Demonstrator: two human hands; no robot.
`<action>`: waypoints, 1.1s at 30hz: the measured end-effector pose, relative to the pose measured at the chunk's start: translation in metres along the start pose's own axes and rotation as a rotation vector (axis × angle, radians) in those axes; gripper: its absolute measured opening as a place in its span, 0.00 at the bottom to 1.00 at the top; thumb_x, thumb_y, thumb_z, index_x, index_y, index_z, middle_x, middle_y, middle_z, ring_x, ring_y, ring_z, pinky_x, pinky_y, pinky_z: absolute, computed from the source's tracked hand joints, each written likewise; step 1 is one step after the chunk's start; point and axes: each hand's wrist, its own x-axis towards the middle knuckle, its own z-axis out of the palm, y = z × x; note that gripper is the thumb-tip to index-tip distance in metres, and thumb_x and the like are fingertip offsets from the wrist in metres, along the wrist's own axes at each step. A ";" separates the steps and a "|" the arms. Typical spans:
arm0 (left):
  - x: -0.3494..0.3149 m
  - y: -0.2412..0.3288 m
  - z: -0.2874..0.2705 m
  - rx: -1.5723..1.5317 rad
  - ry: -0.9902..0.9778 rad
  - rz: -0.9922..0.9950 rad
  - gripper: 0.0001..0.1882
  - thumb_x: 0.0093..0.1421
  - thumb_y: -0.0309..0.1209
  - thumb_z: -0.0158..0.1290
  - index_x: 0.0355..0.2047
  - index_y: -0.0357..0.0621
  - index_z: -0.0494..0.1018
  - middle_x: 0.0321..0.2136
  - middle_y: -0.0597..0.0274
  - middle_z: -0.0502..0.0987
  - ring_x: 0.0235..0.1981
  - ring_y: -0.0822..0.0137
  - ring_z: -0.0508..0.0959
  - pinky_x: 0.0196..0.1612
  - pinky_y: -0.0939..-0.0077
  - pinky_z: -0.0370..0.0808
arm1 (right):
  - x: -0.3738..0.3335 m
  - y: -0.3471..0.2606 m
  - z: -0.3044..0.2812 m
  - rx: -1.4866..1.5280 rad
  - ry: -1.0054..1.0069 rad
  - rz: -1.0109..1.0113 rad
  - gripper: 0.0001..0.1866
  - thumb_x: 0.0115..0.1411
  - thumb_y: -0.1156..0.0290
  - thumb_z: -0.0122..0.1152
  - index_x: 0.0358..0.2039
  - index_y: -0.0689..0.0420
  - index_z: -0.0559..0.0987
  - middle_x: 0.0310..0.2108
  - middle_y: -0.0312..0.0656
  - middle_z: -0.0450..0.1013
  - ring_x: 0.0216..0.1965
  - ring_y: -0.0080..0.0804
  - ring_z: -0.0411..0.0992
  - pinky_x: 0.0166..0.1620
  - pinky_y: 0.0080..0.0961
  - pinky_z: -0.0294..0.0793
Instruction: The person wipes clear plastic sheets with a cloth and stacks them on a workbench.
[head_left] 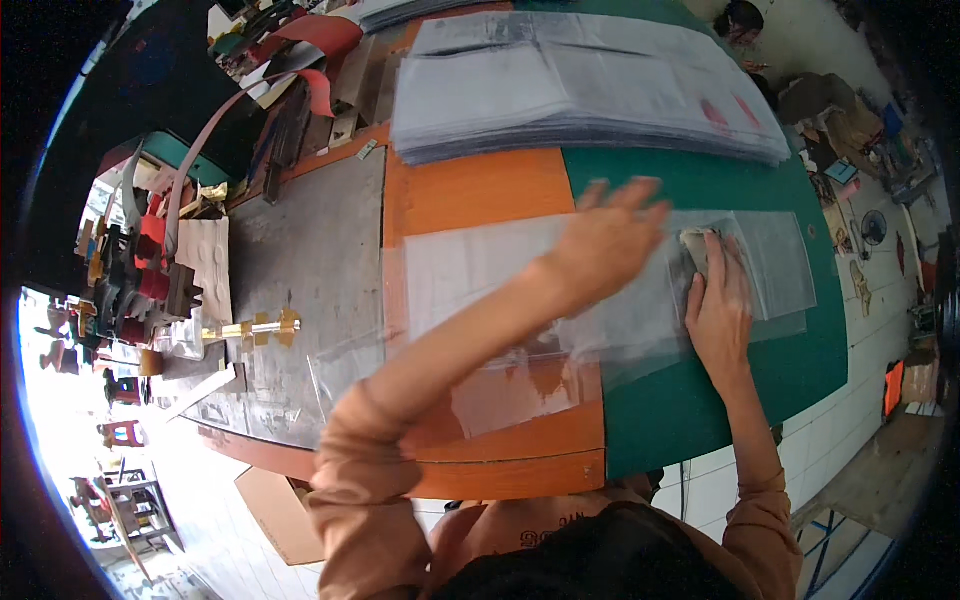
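Note:
Clear plastic sheets (490, 250) lie across the middle of the table, over its orange and green parts. My right hand (722, 310) presses down on their right part, its fingers over a small pale pad (692, 240), perhaps a folded cloth; most of the pad is hidden beneath the fingers. My left hand (612, 240) is raised over the middle of the sheets. Its fingers are apart and slightly smeared by motion, with nothing seen in them. Beyond both hands sits a thick stack of clear plastic sheets (480, 100).
A grey metal plate (310, 270) covers the table's left part, with a brass-coloured rod (250, 328) on it. A machine with red parts (150, 240) stands at the far left. A cardboard box (275, 515) is below the front edge. A fan (873, 228) stands at right.

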 end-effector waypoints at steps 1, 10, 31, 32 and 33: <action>0.023 0.009 0.021 -0.149 0.010 0.048 0.21 0.61 0.38 0.39 0.51 0.41 0.62 0.52 0.51 0.61 0.55 0.54 0.61 0.55 0.52 0.56 | -0.002 0.003 0.001 -0.020 -0.006 0.009 0.26 0.55 0.71 0.48 0.54 0.61 0.59 0.52 0.61 0.56 0.53 0.56 0.59 0.51 0.44 0.62; 0.038 0.034 0.070 -0.324 -0.010 0.114 0.32 0.61 0.54 0.24 0.58 0.47 0.53 0.56 0.51 0.58 0.58 0.57 0.57 0.60 0.55 0.49 | -0.007 0.025 -0.004 -0.199 -0.033 -0.096 0.25 0.55 0.71 0.50 0.53 0.62 0.61 0.51 0.55 0.59 0.51 0.51 0.61 0.47 0.40 0.68; 0.039 0.037 0.075 -0.104 -0.100 0.073 0.29 0.61 0.51 0.30 0.57 0.50 0.55 0.60 0.57 0.51 0.61 0.60 0.52 0.61 0.54 0.44 | -0.026 0.088 -0.114 0.639 -0.989 -0.312 0.19 0.42 0.82 0.54 0.33 0.47 0.81 0.42 0.41 0.73 0.40 0.34 0.70 0.40 0.27 0.70; 0.038 0.036 0.073 -0.109 -0.101 0.072 0.28 0.61 0.50 0.31 0.57 0.49 0.55 0.60 0.56 0.50 0.61 0.60 0.52 0.61 0.54 0.44 | -0.028 0.091 -0.116 0.707 -1.002 -0.274 0.19 0.41 0.82 0.53 0.33 0.48 0.81 0.42 0.41 0.73 0.39 0.34 0.70 0.40 0.28 0.70; 0.037 0.034 0.071 -0.150 -0.067 0.070 0.27 0.61 0.48 0.33 0.57 0.48 0.55 0.60 0.55 0.51 0.61 0.59 0.52 0.61 0.52 0.45 | -0.028 0.094 -0.118 0.776 -1.015 -0.240 0.19 0.40 0.83 0.52 0.33 0.49 0.81 0.43 0.41 0.73 0.37 0.34 0.71 0.40 0.29 0.69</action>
